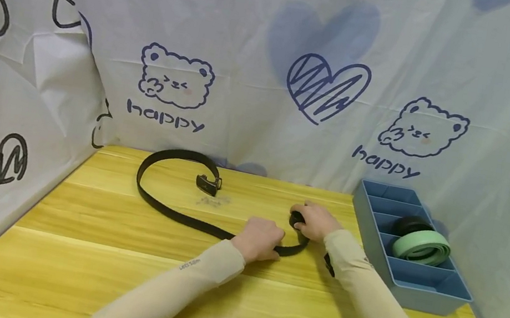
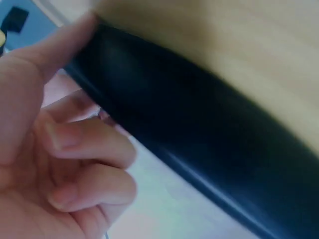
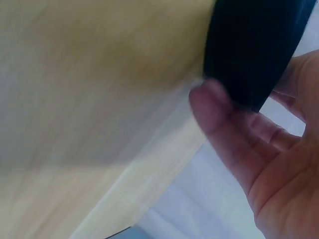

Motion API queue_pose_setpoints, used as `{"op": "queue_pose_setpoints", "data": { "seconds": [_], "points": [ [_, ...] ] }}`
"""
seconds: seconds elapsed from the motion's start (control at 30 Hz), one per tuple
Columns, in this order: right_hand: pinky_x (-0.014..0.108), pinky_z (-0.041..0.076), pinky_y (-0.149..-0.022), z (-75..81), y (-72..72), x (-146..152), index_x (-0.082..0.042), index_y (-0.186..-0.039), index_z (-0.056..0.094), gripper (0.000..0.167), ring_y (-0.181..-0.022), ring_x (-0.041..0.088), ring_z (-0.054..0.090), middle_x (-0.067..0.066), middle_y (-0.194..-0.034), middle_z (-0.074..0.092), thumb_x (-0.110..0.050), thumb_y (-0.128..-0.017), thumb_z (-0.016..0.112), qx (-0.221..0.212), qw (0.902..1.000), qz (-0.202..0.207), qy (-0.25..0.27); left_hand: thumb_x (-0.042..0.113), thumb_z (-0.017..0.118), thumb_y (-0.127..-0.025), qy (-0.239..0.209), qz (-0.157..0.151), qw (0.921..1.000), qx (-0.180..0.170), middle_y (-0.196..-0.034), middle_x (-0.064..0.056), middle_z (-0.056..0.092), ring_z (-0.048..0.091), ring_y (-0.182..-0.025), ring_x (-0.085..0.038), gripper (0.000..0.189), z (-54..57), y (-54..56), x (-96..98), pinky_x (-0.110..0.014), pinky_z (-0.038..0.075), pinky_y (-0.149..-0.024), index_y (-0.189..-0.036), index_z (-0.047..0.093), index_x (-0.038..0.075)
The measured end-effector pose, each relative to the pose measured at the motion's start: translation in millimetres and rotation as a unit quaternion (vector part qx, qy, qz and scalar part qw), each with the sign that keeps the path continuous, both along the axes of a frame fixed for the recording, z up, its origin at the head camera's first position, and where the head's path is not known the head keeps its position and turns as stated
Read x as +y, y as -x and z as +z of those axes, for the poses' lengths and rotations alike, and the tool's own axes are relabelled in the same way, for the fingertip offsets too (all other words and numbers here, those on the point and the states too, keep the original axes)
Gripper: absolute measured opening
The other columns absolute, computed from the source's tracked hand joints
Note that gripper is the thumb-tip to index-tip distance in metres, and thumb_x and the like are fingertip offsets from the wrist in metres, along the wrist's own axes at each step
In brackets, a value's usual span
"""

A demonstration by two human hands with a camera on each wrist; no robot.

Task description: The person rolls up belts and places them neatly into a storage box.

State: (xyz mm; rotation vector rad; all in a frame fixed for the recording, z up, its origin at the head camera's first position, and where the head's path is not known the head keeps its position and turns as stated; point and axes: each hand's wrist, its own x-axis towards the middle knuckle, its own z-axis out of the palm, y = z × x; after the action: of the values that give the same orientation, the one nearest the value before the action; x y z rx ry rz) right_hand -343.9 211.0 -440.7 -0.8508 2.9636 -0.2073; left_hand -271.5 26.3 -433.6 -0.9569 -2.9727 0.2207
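Note:
A long black belt (image 1: 179,218) stands on its edge on the wooden table, curving in a wide loop to the left. Its buckle (image 1: 207,184) lies at the far end, inside the curve. My left hand (image 1: 261,239) pinches the strap near its middle; in the left wrist view the thumb meets the belt (image 2: 189,129) and the other fingers are curled. The right hand (image 1: 317,221) grips the belt's other end, which looks rolled into a small coil (image 1: 296,219). In the right wrist view the thumb presses the dark strap (image 3: 251,50), with fingers partly hidden behind it.
A blue-grey divided box (image 1: 424,300) stands at the table's right side. In its compartments sit a rolled green belt (image 1: 422,246) and a rolled black belt (image 1: 411,224). A printed white cloth (image 1: 245,95) hangs behind and beside the table (image 1: 116,259).

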Motion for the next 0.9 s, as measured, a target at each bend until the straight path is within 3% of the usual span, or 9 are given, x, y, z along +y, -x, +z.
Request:
{"op": "queue_pose_setpoints", "data": {
  "seconds": [0.1,0.27,0.4,0.5,0.6,0.67,0.8,0.9],
  "points": [
    [0.046,0.05,-0.089,0.0,-0.8,-2,-0.01,-0.124,0.062,0.032,-0.101,0.03,0.062,0.014,-0.113,0.064,-0.018,-0.093,0.068,-0.008,0.9999,0.009,0.007,0.056,0.067,-0.087,-0.013,-0.043,0.9989,-0.012,-0.077,0.007,0.068,0.062,-0.065,-0.009,0.031,-1.5,-1.3,9.4,-0.029,0.052,-0.059,-0.091,0.069,0.026],
    [0.041,0.052,-0.083,0.6,-0.5,-2,-0.003,-0.116,0.062,0.026,-0.094,0.027,0.064,0.015,-0.107,0.066,-0.014,-0.093,0.067,-0.03,0.9988,0.028,0.028,0.054,0.066,-0.088,-0.047,-0.058,0.9932,-0.089,-0.082,0.006,0.069,0.062,-0.07,-0.01,0.033,1.5,2.2,8.7,-0.029,0.051,-0.064,-0.104,0.07,0.025],
    [0.036,0.054,-0.074,0.4,0.4,2,-0.003,-0.112,0.064,0.024,-0.082,0.022,0.065,0.014,-0.103,0.068,-0.014,-0.092,0.07,-0.043,0.9976,0.015,0.052,0.028,0.072,-0.09,-0.04,-0.061,0.9921,-0.102,-0.091,0.006,0.071,0.061,-0.076,-0.01,0.02,5.7,5.2,1.6,-0.029,0.049,-0.067,-0.11,0.072,0.026],
    [0.037,0.054,-0.077,0.2,0.8,3,-0.008,-0.114,0.066,0.025,-0.083,0.021,0.066,0.011,-0.104,0.07,-0.016,-0.091,0.071,-0.042,0.9974,0.029,0.052,0.01,0.067,-0.09,-0.034,-0.033,0.9949,-0.089,-0.091,0.004,0.071,0.059,-0.075,-0.012,0.019,7.9,5.9,-3.6,-0.03,0.047,-0.065,-0.102,0.073,0.024],
    [0.036,0.051,-0.079,0.8,0.3,3,-0.01,-0.114,0.068,0.024,-0.085,0.018,0.062,0.008,-0.103,0.07,-0.019,-0.091,0.07,-0.038,0.9974,0.045,0.043,0.01,0.067,-0.09,-0.025,0.002,0.9981,-0.057,-0.087,0.002,0.07,0.062,-0.074,-0.014,0.012,7.8,5.2,-4.8,-0.031,0.051,-0.064,-0.094,0.072,0.02],
    [0.033,0.051,-0.074,1.4,-0.4,2,-0.009,-0.111,0.068,0.022,-0.079,0.016,0.061,0.007,-0.098,0.07,-0.02,-0.092,0.07,-0.043,0.9972,0.043,0.043,0.022,0.071,-0.09,-0.023,0.012,0.999,-0.036,-0.084,0.003,0.069,0.063,-0.073,-0.013,0.003,6.4,3.6,-1.8,-0.031,0.053,-0.063,-0.092,0.071,0.02],
    [0.029,0.051,-0.067,2.8,-2.4,0,-0.006,-0.103,0.069,0.018,-0.071,0.011,0.06,0.005,-0.09,0.07,-0.02,-0.091,0.071,-0.031,0.998,0.041,0.037,0.05,0.073,-0.084,-0.032,0.012,0.9994,0.006,-0.075,0.005,0.067,0.061,-0.062,-0.011,0.028,-1.5,1.3,10.4,-0.029,0.05,-0.053,-0.09,0.069,0.022],
    [0.03,0.052,-0.071,3.3,-3.2,-1,-0.007,-0.097,0.072,0.012,-0.074,0.012,0.062,0.004,-0.089,0.071,-0.017,-0.091,0.07,-0.017,0.9977,0.055,0.036,0.062,0.068,-0.082,-0.04,0.016,0.9986,0.03,-0.067,0.004,0.062,0.056,-0.054,-0.011,0.04,-8.4,3.5,19.1,-0.028,0.044,-0.046,-0.087,0.067,0.022]
  ]
}}
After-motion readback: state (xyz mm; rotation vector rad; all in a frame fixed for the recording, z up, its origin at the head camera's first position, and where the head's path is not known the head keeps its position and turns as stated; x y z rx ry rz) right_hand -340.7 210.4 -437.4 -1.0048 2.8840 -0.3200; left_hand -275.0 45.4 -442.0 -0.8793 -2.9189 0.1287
